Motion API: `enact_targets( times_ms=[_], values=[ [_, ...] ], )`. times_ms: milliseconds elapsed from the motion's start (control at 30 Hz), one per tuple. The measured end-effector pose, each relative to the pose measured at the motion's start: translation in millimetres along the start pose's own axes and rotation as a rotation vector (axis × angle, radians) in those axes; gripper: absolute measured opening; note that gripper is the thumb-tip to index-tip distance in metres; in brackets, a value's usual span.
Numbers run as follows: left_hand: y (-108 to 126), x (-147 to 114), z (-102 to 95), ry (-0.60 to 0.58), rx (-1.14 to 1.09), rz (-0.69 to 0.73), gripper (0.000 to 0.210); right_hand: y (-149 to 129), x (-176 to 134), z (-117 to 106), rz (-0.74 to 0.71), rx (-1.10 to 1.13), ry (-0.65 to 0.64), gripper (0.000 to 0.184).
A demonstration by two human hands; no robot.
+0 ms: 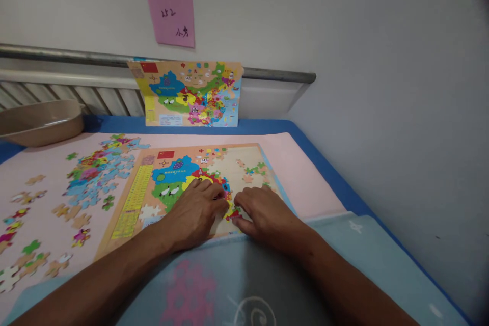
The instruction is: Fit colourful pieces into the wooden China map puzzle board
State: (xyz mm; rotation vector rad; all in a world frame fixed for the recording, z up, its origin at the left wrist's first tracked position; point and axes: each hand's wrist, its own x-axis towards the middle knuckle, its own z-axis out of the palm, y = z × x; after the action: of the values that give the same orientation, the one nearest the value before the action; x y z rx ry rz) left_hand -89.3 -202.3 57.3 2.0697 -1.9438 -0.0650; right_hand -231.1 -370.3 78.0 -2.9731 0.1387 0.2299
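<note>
Curving left hand (197, 210) and right hand (263, 214) over partly assembled China-map jigsaw (171, 173), beside red piece (233, 215); cannot tell whether pinching it or loose.

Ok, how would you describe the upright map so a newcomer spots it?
On the wall, find the metal rail below the pink note. A colourful map sheet stands in front of that rail, hiding part of it. Unlike the similar puzzle lying flat, it is upright and its picture has no gaps.
</note>
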Motion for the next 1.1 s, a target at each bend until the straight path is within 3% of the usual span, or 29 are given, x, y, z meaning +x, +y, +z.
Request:
enact_targets(
  times_ms=[1100],
  values=[
    [0.9,2.3,-3.6,-0.037,0.015,0.011,0.012,-6.6,-0.6,0.4,0.029,-0.101,0.004,0.017]
  ],
)
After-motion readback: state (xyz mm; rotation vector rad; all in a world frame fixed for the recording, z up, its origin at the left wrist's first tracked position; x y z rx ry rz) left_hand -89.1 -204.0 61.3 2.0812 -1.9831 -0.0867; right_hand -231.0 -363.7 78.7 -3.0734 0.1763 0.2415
